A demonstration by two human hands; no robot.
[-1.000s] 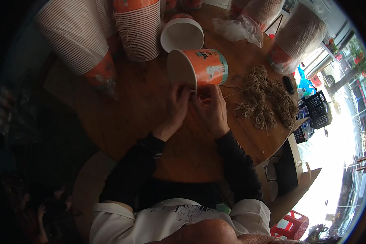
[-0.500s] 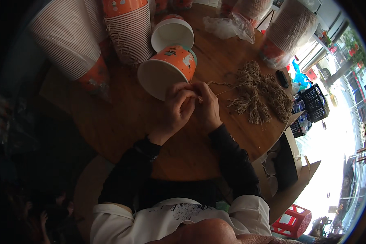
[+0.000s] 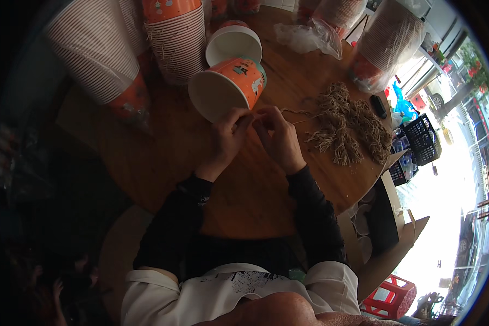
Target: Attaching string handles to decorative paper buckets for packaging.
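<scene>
We see an orange paper tub (image 3: 246, 77) tilted on its side near the middle of the table (image 3: 250, 195), its pale mouth turned toward us and leftward. Our 2 hands, the left hand (image 3: 230, 136) and the right hand (image 3: 279, 138), come close by its lower rim with fingertips bunched; what either grip pinches, if anything, we cannot tell. A thin twine strand (image 3: 297, 112) shows beside the right hand, near shaggy twine bundles (image 3: 337, 130) and a small black object (image 3: 378, 107). Behind sits a second tub (image 3: 233, 46); a tall tub stack (image 3: 176, 51) stands leftward.
</scene>
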